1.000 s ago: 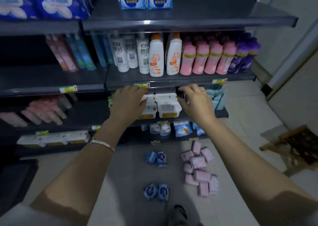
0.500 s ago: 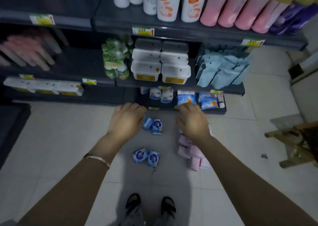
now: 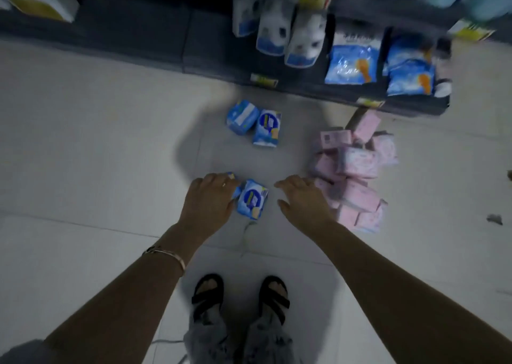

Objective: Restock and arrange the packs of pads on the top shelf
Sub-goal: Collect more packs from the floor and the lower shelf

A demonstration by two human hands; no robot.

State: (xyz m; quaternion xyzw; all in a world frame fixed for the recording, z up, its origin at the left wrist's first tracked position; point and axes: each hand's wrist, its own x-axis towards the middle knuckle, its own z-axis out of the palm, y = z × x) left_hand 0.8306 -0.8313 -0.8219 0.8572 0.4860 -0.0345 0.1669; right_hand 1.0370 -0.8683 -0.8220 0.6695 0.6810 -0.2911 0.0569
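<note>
On the floor [image 3: 83, 141], we reach down for stock.
L hand [image 3: 210, 197] on near blue pair [image 3: 252, 198], grip unclear; R hand [image 3: 302, 197] spread, empty. Far blue pair [image 3: 253, 126], pink pile [image 3: 354, 175] unshelved; most work left.

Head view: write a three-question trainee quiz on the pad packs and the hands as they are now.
1. True or false: the pink packs lie beside the right hand.
2. The near blue pack lies: A between the right hand and the left hand; B on the pink packs; C on a shelf.
3. How many far blue packs lie between the hands and the bottom shelf?
Key: 1 true; 2 A; 3 two.
</note>
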